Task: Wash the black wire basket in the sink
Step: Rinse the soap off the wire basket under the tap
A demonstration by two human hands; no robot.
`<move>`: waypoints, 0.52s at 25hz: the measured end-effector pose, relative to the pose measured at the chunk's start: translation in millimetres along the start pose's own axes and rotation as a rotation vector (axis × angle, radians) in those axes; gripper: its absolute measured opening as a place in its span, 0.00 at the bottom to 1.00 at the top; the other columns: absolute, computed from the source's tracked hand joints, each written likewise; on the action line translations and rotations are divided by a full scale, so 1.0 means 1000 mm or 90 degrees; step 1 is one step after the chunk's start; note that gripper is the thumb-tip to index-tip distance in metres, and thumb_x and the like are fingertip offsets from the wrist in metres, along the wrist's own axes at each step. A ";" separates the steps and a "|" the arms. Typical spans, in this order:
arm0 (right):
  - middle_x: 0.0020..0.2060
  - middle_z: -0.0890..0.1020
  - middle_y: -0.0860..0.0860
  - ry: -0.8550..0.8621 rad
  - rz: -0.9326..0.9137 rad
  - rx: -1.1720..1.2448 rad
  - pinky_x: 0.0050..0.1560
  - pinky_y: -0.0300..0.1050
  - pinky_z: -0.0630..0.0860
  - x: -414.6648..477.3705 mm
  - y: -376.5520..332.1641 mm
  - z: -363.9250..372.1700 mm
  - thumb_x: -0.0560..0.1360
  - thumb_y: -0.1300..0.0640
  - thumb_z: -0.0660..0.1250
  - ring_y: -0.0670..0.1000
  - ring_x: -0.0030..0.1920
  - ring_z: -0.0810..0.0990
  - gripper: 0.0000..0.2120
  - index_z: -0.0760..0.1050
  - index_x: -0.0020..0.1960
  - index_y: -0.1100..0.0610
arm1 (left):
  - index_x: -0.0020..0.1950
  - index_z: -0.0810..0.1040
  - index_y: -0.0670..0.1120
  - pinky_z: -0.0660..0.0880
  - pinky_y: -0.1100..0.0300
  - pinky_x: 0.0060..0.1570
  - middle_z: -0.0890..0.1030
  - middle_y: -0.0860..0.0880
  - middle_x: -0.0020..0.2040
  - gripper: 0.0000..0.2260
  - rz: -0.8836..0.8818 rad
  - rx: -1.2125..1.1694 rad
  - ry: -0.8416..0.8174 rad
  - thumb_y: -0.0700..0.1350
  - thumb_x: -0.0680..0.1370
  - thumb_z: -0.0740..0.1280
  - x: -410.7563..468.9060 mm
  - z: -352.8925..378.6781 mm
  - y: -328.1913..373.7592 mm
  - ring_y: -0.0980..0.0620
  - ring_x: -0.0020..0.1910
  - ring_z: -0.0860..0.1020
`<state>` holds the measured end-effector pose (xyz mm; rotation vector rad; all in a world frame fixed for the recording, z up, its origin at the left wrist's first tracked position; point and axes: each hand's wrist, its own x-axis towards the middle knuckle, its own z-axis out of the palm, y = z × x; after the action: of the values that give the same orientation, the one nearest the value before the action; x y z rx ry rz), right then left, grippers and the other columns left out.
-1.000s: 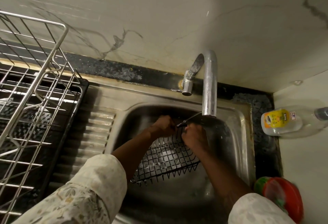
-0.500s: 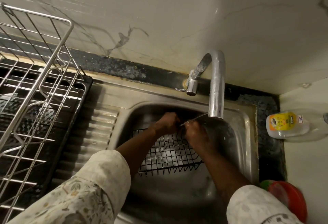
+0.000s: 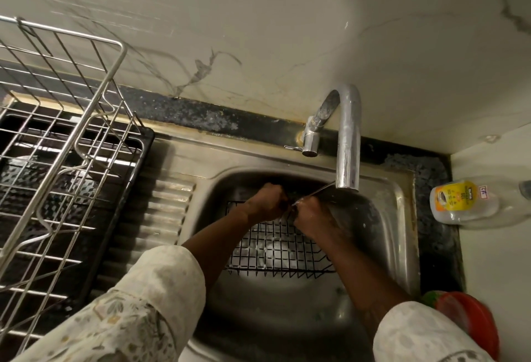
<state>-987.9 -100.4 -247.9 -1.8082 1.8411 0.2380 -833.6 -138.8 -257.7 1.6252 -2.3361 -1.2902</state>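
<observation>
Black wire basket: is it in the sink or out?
In. The black wire basket lies down inside the steel sink bowl, below the tap, its rim lower than the sink's edge.

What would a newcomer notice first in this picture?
The left hand and right hand are close together at the far rim of a black wire basket inside the steel sink. A curved chrome faucet arches over the sink's far edge, and a silver wire dish rack fills the left side.
</observation>
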 end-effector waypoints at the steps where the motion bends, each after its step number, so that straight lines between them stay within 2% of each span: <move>1: 0.45 0.82 0.51 -0.024 -0.016 0.008 0.45 0.46 0.82 0.002 0.001 0.000 0.75 0.62 0.70 0.51 0.44 0.82 0.10 0.81 0.54 0.53 | 0.54 0.83 0.41 0.73 0.62 0.48 0.83 0.43 0.51 0.07 0.000 -0.005 -0.004 0.40 0.80 0.67 0.000 0.002 0.000 0.48 0.51 0.81; 5: 0.43 0.81 0.49 -0.042 -0.003 0.019 0.40 0.44 0.79 0.004 0.012 0.000 0.77 0.62 0.65 0.48 0.41 0.80 0.11 0.80 0.53 0.48 | 0.56 0.83 0.44 0.73 0.63 0.47 0.82 0.43 0.55 0.08 -0.021 -0.010 -0.006 0.42 0.79 0.67 0.001 0.002 -0.004 0.50 0.49 0.79; 8: 0.46 0.82 0.49 -0.015 0.017 0.006 0.44 0.48 0.82 0.004 0.014 0.002 0.74 0.62 0.67 0.51 0.44 0.82 0.14 0.80 0.54 0.47 | 0.56 0.83 0.45 0.79 0.57 0.51 0.83 0.43 0.53 0.08 0.000 0.019 -0.015 0.41 0.79 0.67 -0.003 0.000 -0.007 0.48 0.49 0.81; 10: 0.46 0.81 0.47 0.003 0.021 -0.005 0.40 0.43 0.80 0.001 0.019 0.003 0.74 0.61 0.69 0.49 0.44 0.81 0.14 0.81 0.55 0.47 | 0.57 0.84 0.46 0.80 0.51 0.54 0.83 0.42 0.52 0.10 0.003 0.054 -0.005 0.41 0.79 0.66 -0.008 -0.002 -0.012 0.44 0.50 0.82; 12: 0.46 0.80 0.46 0.003 0.035 -0.015 0.37 0.38 0.74 -0.001 0.023 0.004 0.74 0.59 0.70 0.46 0.42 0.79 0.11 0.80 0.55 0.48 | 0.57 0.83 0.46 0.79 0.51 0.55 0.83 0.42 0.53 0.10 -0.010 0.065 0.003 0.44 0.81 0.64 -0.012 -0.004 -0.021 0.44 0.51 0.81; 13: 0.46 0.80 0.47 0.005 0.041 -0.026 0.37 0.38 0.75 -0.002 0.024 0.004 0.74 0.59 0.71 0.47 0.43 0.80 0.11 0.80 0.55 0.49 | 0.57 0.83 0.45 0.78 0.52 0.56 0.83 0.42 0.54 0.10 -0.022 0.067 -0.007 0.43 0.82 0.63 -0.012 -0.004 -0.024 0.45 0.52 0.81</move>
<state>-1010.3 -94.7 -256.2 -1.7814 1.9143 0.2937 -807.8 -134.4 -264.4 1.6993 -2.4330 -1.2041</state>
